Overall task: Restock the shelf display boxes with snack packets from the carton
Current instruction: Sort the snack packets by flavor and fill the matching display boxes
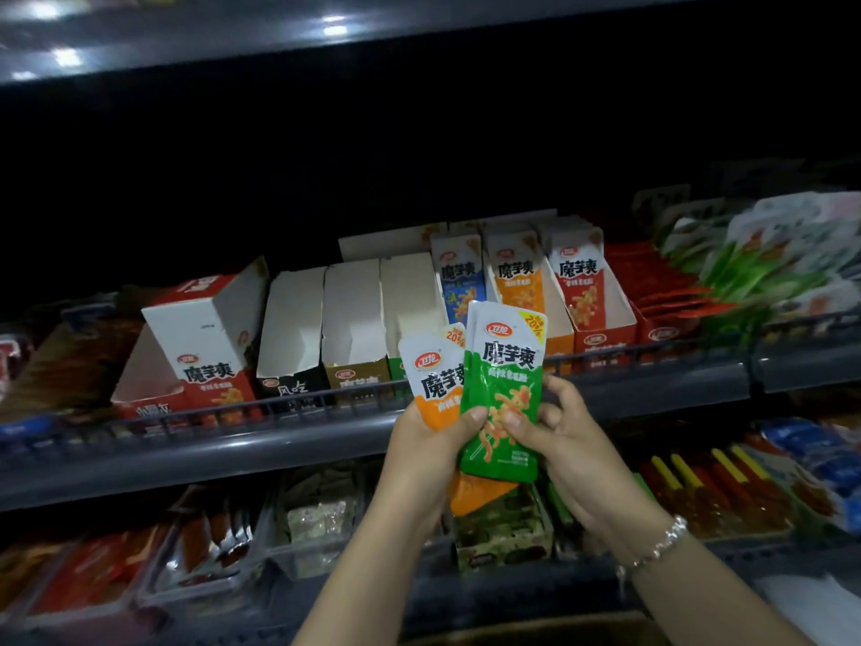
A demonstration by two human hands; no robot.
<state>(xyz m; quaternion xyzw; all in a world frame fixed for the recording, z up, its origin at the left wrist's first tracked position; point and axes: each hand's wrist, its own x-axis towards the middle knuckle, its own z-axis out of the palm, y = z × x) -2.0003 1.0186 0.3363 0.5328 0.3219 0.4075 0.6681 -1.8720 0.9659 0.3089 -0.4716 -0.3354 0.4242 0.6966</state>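
Green packet (505, 403) pinched upright by both thumbs, left hand (431, 447) also gripping the orange packet (435, 380) behind; right hand (554, 431) fingers curled behind it; packets' lower edges partly hidden.

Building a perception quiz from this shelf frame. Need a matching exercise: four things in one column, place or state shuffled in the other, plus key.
Things:
1. green packet
2. orange packet
3. black display box
4. red-fronted carton

Descriptions:
A. stands on the shelf, empty as far as can be seen
B. in front, pinched by thumbs of both hands (left hand, right hand)
C. leans tilted at the left end of the box row
D. behind another packet, in the left hand

Pairs: 1-B, 2-D, 3-A, 4-C
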